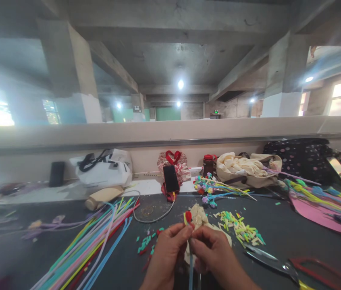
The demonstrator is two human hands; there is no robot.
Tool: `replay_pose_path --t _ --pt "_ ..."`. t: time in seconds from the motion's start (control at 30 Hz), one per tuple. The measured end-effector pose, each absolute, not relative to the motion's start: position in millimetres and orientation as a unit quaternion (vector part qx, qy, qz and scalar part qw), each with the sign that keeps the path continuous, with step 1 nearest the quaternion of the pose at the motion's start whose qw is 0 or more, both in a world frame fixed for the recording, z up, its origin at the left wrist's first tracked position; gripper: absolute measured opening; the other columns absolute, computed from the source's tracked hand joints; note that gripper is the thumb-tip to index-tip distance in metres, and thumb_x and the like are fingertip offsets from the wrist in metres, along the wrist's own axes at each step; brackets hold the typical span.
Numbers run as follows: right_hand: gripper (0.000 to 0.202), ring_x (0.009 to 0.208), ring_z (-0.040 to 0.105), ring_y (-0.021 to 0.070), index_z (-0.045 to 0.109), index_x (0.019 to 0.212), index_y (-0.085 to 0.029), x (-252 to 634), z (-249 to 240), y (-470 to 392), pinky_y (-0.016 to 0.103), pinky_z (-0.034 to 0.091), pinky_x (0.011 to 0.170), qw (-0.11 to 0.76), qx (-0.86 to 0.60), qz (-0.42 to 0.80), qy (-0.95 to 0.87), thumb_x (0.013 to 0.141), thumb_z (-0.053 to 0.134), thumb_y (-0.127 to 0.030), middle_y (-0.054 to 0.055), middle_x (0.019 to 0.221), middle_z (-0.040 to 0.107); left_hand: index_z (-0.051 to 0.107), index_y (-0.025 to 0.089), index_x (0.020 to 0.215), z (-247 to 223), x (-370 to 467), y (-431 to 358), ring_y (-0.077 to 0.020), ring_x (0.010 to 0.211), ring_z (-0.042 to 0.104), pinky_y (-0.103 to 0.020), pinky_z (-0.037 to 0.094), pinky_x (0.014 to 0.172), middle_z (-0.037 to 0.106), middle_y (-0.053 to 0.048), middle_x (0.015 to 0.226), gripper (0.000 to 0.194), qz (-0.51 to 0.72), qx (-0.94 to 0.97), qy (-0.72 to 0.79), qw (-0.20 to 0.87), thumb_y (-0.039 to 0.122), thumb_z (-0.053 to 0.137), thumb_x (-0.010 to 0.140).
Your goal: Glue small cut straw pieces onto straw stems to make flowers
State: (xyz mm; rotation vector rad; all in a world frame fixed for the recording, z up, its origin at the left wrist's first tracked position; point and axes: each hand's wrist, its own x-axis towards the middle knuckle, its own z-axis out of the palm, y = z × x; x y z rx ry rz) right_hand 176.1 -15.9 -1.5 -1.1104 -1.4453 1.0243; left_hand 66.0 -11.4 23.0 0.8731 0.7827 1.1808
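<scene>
Close together at the lower middle, my left hand (173, 245) and my right hand (209, 247) pinch a small craft piece. Its top is a red and yellow fuzzy tip (188, 217), which rises above my left thumb and fingers. A pale blue stem (191, 268) runs down between the two hands. Both hands are closed, and their fingertips nearly touch. Just behind them lies a crumpled cream cloth (198, 214). The exact join between tip and stem is hidden by my fingers.
Long coloured fuzzy stems (88, 249) lie left. Cut yellow and green bits (240, 226) and large scissors (271, 259) are right. Behind stand a phone (171, 178), finished flower stems (208, 187), a red-capped bottle (208, 164), a cloth bag (249, 169) and a white bag (104, 169).
</scene>
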Motion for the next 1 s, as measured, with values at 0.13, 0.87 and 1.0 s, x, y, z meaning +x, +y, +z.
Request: replay_pose_path --t 0.13,0.87,1.0 --pt "0.022 0.035 0.042 0.0066 0.047 0.055 -0.017 175.0 -5.5 -14.8 0.016 0.032 0.034 0.502 -0.453 0.427 -0.600 0.070 0.052 -0.032 -0.007 0.044 0.041 0.059 0.011 0.057 20.0 66.4 -10.5 -0.0080 0.045 0.044 -0.020 0.034 0.049 0.048 0.003 0.047 0.025 0.521 0.406 0.331 0.674 0.034 0.070 0.056" --pt "0.018 0.043 0.040 0.0084 0.046 0.053 -0.017 180.2 -3.1 -15.8 0.019 0.030 0.043 0.474 -0.498 0.283 -0.669 0.071 0.046 -0.022 -0.004 0.046 0.044 0.065 0.010 0.064 14.5 54.7 -1.7 -0.0024 0.036 0.028 -0.017 0.017 0.037 0.040 0.006 0.041 0.032 0.462 0.464 0.416 0.631 0.041 0.069 0.055" --pt "0.018 0.044 0.042 0.0089 0.046 0.054 -0.017 180.2 -3.7 -15.4 0.019 0.030 0.043 0.468 -0.500 0.278 -0.673 0.072 0.046 -0.023 -0.004 0.046 0.045 0.063 0.011 0.062 9.8 54.9 0.7 -0.0034 0.036 0.030 -0.018 0.019 0.039 0.042 0.007 0.039 0.029 0.478 0.450 0.408 0.635 0.038 0.070 0.054"
